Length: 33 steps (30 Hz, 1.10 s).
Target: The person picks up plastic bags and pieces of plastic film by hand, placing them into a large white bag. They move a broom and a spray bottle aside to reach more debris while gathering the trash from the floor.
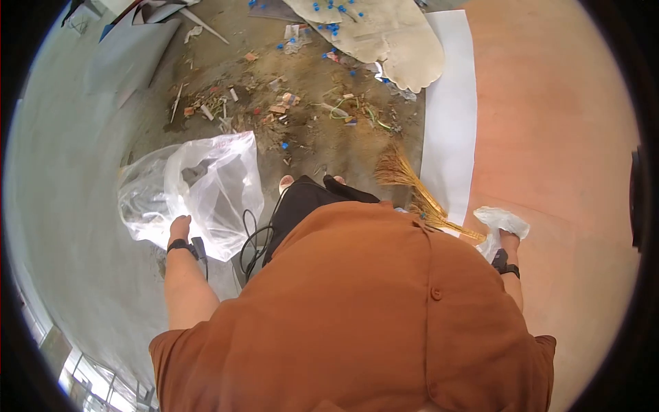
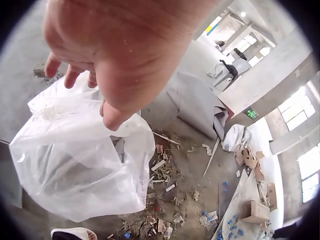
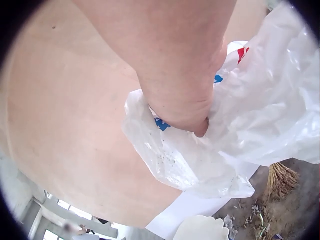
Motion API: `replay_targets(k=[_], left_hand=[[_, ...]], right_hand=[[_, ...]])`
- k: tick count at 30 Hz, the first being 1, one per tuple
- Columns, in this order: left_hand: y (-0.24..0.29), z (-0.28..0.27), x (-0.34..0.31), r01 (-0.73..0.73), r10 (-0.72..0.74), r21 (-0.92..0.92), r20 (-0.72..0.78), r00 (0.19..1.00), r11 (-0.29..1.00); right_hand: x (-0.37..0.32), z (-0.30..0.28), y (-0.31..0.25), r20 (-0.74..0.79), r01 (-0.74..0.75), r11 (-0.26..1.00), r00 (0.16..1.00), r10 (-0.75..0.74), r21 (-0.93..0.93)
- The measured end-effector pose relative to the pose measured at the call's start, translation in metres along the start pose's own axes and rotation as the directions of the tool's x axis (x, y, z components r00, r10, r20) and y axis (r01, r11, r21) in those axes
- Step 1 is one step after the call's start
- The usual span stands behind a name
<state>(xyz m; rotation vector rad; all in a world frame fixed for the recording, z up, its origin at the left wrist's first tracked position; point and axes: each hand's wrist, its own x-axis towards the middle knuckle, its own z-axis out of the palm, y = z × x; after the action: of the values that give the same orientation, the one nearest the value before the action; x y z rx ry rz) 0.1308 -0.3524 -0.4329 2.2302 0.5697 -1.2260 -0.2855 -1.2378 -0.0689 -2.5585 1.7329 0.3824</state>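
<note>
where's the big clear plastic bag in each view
head: left of centre, clear bag held by the left hand
left wrist: bag lower left, under the fingers
right wrist: not in it; the white bag there is another
shared landmark: floor rubble, in all three

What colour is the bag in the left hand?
The bag is clear, see-through; best in left wrist view.

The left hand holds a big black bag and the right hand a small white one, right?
Not quite. The big bag in the left hand is clear, not black, as the head view shows. The right hand does hold a small white bag.
</note>
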Motion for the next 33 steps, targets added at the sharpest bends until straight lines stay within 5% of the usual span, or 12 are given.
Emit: replay_targets(k=[4,10,11,12,13,16,19,22,25,27,31,33], left_hand=[[0.042,-0.001,-0.034,-0.046,0.048,0.040,-0.061,0.997,0.998],[0.012,0.045,-0.039,-0.019,0.009,-0.102,-0.098,0.995,0.995],[-0.004,0.059,-0.035,-0.097,0.098,0.013,-0.161,0.982,0.995],[-0.051,0.076,-0.003,-0.271,0.329,0.335,-0.128,0.936,0.902],[-0.094,0.097,0.033,-0.287,0.334,0.274,-0.140,0.932,0.918],[-0.126,0.146,0.041,-0.237,0.242,0.049,-0.169,0.955,0.970],[-0.133,0.187,0.035,-0.213,0.187,-0.115,-0.202,0.961,0.970],[-0.113,0.209,-0.003,-0.218,0.197,-0.076,-0.216,0.956,0.973],[-0.106,0.235,-0.039,-0.229,0.192,-0.112,-0.275,0.942,0.967],[-0.115,0.245,-0.065,-0.251,0.248,0.026,-0.286,0.926,0.968],[-0.073,0.268,-0.153,0.125,-0.213,-0.250,-0.363,0.907,0.960],[-0.088,0.270,-0.160,0.123,-0.148,-0.090,-0.367,0.918,0.988]], right_hand=[[0.006,0.019,0.009,-0.045,-0.042,0.999,0.998,0.043,0.033],[0.040,0.053,0.023,-0.002,-0.033,0.994,0.999,0.033,0.100],[0.052,0.064,0.030,-0.011,-0.022,0.993,1.000,0.024,0.112],[0.071,0.082,0.044,0.029,-0.005,1.000,1.000,0.006,-0.001],[0.086,0.093,0.052,0.066,0.015,0.994,0.998,-0.008,-0.112],[0.090,0.112,0.029,-0.043,0.024,0.973,0.999,-0.015,0.230],[0.113,0.140,0.035,-0.079,0.103,0.962,0.993,-0.085,0.253],[0.139,0.160,0.036,-0.051,0.104,0.950,0.994,-0.093,0.296],[0.201,0.218,0.059,-0.065,0.312,0.948,0.949,-0.309,0.057],[0.218,0.229,0.045,-0.083,0.311,0.949,0.948,-0.306,0.055],[0.240,0.256,0.002,-0.081,0.319,0.941,0.947,-0.312,0.109],[0.247,0.264,-0.025,-0.074,0.377,0.924,0.925,-0.373,0.062]])
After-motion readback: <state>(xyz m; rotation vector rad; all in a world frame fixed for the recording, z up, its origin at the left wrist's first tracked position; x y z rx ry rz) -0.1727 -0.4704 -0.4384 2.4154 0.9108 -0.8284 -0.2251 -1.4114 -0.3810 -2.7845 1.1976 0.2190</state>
